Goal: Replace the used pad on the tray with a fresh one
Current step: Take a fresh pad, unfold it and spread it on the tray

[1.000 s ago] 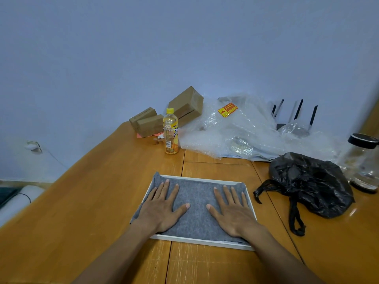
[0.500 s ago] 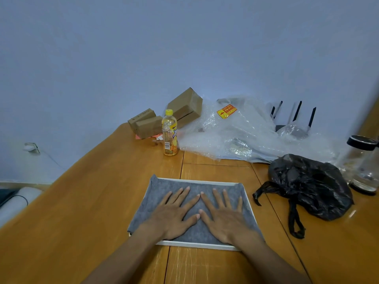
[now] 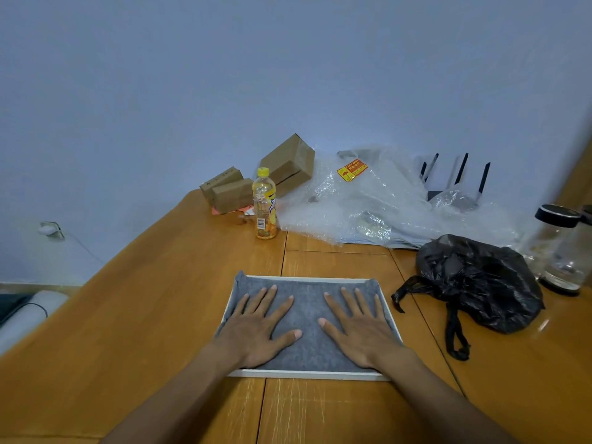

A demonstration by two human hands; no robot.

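Leftmost, a bottle stood on the table by some boxes. Nearer, the left hand lay flat, fingers spread, on the grey pad in the white tray; its left edge seemed to overhang the rim. Beside it the right hand pressed likewise, gripping nothing. Rightward sat a black bag.
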